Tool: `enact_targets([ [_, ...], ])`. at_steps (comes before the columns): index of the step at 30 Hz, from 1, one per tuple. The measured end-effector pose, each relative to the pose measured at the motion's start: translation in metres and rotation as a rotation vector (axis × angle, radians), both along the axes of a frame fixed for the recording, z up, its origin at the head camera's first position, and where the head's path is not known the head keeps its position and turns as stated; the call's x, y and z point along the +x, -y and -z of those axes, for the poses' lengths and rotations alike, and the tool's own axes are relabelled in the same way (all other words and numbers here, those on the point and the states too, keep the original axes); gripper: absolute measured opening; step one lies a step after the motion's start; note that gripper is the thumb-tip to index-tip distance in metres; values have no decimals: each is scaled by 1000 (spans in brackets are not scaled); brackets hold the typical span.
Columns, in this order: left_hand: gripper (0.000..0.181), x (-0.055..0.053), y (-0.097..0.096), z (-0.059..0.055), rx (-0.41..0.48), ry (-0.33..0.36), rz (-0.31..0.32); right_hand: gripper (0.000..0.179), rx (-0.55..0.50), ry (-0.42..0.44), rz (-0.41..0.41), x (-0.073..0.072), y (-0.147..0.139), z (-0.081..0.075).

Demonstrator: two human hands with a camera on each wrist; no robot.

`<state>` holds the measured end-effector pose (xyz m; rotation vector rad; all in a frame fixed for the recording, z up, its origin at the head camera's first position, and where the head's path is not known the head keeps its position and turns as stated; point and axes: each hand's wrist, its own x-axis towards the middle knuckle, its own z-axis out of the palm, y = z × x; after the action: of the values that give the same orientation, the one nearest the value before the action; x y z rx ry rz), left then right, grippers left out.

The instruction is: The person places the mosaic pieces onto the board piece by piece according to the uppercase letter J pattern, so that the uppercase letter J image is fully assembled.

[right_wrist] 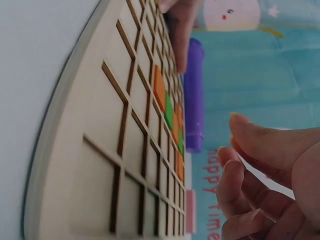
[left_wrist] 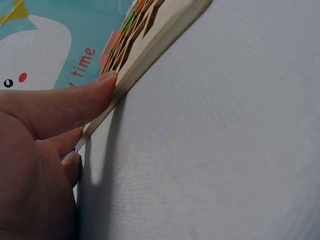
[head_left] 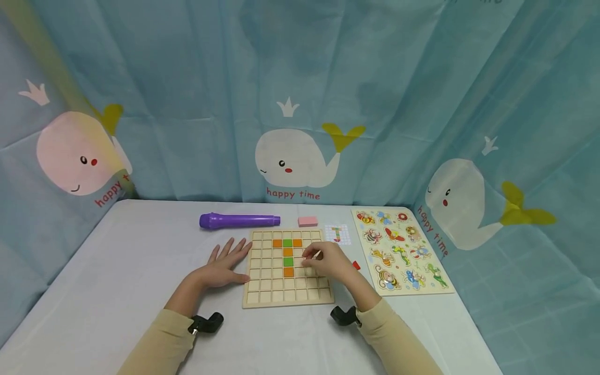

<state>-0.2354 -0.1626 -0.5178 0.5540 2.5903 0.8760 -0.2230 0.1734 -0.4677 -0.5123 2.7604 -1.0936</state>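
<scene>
A wooden grid board (head_left: 267,298) lies flat on the table. Orange and green square tiles (head_left: 288,252) fill some of its cells in a T shape. My left hand (head_left: 220,268) rests at the board's left side, fingers spread, with the thumb (left_wrist: 95,95) touching the frame's edge. Over the right half of the board hovers my right hand (head_left: 326,259). Its thumb (right_wrist: 265,142) and bent index finger stand apart, and no piece shows between them. A small red piece (head_left: 356,265) lies beside the right wrist, partly hidden by it.
Behind the board lie a purple microphone-shaped tube (head_left: 241,221) and a pink block (head_left: 307,222). A small gridded card (head_left: 338,235) with a coloured pattern sits at the board's back right. Farther right lies an insect picture puzzle board (head_left: 403,250). A whale-print curtain (head_left: 211,104) hangs behind the table.
</scene>
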Motion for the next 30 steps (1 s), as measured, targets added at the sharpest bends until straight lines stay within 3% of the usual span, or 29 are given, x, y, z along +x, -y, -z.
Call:
enact_targets([
  [15,96,1,-1,0,-9,4,-10,18,-4,-20,107,20,-45,-5],
  [30,95,0,1,0,-3,-1,-8,19,30,77,201,36,-86,5],
])
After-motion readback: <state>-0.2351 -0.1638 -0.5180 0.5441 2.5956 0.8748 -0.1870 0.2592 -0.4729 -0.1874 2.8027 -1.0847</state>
